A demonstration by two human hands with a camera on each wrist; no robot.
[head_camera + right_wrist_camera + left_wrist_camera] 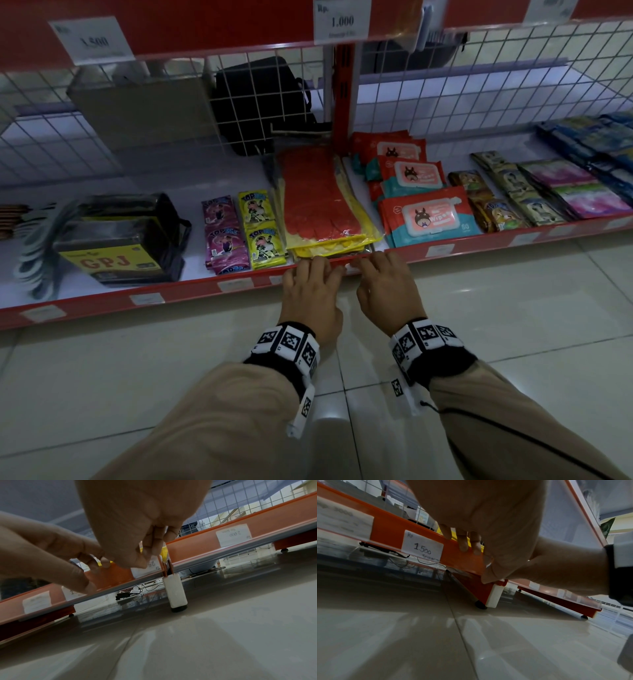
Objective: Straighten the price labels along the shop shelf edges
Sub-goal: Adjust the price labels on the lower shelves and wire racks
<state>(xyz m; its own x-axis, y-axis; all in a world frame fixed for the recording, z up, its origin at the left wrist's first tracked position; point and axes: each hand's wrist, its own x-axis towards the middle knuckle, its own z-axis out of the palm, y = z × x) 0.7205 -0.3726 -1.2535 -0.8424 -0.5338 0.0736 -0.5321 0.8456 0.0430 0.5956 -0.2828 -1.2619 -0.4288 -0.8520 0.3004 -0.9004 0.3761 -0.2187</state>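
Observation:
The lowest shelf has a red front edge rail [191, 282] carrying small white price labels [235, 284]. Both hands are at its middle. My left hand [313, 270] has its fingers [462, 543] curled over the rail top, with the thumb under the rail's lower lip. My right hand [380, 265] pinches a price label [144, 572] against the rail, thumb on its face and fingers [154, 545] behind the top. A sliver of that label [352, 269] shows between the hands. A "Rp 1.500" label [422, 547] sits level to the left.
Just behind the hands lies a yellow and red packet [322, 202]. Wet wipes [428, 216] are to the right, sachets [246, 233] and black GPJ packs [120, 240] to the left. A white shelf foot [177, 595] stands below. Upper shelf labels [342, 22] hang overhead. Pale floor tiles [171, 359] lie underneath.

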